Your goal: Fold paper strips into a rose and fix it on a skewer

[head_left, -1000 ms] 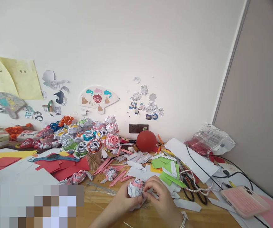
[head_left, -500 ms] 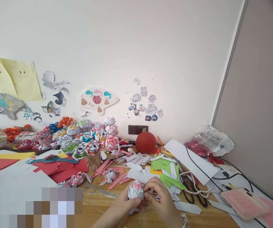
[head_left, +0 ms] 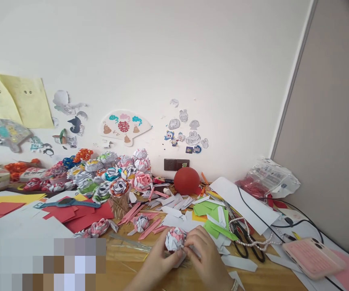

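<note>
A folded paper flower (head_left: pixel 175 238), white with pink at its top, is held above the table front. My left hand (head_left: pixel 159 255) is wrapped round its left and lower side, thumb across the front. My right hand (head_left: pixel 203 250) pinches at the flower's right edge, fingers bent; what exactly sits between those fingertips is too small to tell. Just behind lies another small white-and-pink paper flower (head_left: pixel 141 222), among pink folded paper strips (head_left: pixel 150 230).
Finished paper flowers (head_left: pixel 119 173) crowd the back left. A red balloon (head_left: pixel 187 181) stands at the wall. Green paper strips (head_left: pixel 210 214), black-handled scissors (head_left: pixel 247 242), a bead string (head_left: pixel 254 244) and a pink-cased phone (head_left: pixel 314 258) lie right. A blue watch (head_left: pixel 68 203) rests on red paper.
The paper flower has tilted and turned slightly in my left hand, moving a little right and up. My right fingers have come lower against its edge.
</note>
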Tool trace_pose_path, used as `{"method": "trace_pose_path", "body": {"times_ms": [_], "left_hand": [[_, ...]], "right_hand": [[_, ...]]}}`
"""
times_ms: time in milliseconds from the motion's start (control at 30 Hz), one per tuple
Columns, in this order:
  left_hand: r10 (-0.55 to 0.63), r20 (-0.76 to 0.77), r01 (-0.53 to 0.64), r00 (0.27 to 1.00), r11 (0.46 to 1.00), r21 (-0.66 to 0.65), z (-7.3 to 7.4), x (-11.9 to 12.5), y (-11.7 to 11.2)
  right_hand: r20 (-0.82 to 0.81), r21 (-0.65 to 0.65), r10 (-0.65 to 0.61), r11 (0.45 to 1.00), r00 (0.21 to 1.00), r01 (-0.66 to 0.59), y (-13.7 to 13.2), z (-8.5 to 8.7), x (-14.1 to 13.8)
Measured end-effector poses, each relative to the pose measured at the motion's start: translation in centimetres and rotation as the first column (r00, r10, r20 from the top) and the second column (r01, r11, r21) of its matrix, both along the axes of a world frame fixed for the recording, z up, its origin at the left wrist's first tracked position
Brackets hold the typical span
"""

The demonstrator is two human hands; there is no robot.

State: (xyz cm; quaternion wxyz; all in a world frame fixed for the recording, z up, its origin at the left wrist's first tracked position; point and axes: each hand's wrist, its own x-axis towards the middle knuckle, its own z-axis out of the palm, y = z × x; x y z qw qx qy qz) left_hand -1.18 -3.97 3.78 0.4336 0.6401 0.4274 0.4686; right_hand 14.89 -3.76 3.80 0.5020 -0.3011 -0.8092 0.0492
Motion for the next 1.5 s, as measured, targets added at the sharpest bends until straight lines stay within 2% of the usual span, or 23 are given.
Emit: {"method": "trace_pose_path", "body": {"times_ms": [133,267,433,533,733,833,1067,1267,1500], "left_hand": [[0.115,-0.162,-0.101,0.980,0.991,0.091,0.2,-0.4,-0.1],[0.196,-0.259,-0.164,0.946,0.976,0.140,0.8,-0.6,-0.3],[0.166,-0.324,-0.121,0.931,0.981,0.153,1.2,-0.3,-0.5],[0.151,-0.343,-0.102,0.927,0.982,0.158,1.1,-0.2,-0.6],[0.090,-0.335,-0.081,0.938,0.996,0.041,0.9,-0.4,-0.5],[0.093,-0.304,-0.082,0.948,0.995,0.048,0.6,-0.5,-0.3],[0.130,-0.264,-0.118,0.956,0.991,0.059,0.1,-0.6,-0.1],[0.133,-0.231,-0.132,0.964,0.991,0.017,-0.1,-0.3,-0.1],[0.103,-0.228,-0.098,0.968,0.995,0.033,0.3,-0.2,0.1]], "right_hand": [[0.073,-0.003,0.034,0.999,0.997,-0.034,-0.4,0.6,0.1],[0.033,-0.071,0.077,0.995,0.996,-0.075,-0.6,1.1,0.1],[-0.041,-0.190,0.072,0.979,0.997,-0.079,-0.4,0.9,0.0],[-0.034,-0.209,0.072,0.975,0.997,-0.078,-0.2,0.7,0.0],[-0.004,-0.109,0.038,0.993,0.999,-0.038,-0.2,0.8,0.1],[-0.017,-0.074,0.048,0.996,0.999,-0.050,-0.2,0.8,0.1],[-0.071,-0.169,0.050,0.984,0.996,-0.062,-0.1,0.5,-0.2],[-0.065,-0.161,0.055,0.985,0.996,-0.064,-0.1,0.3,-0.2],[-0.108,-0.252,0.076,0.962,0.991,-0.101,0.1,0.2,-0.1]]}}
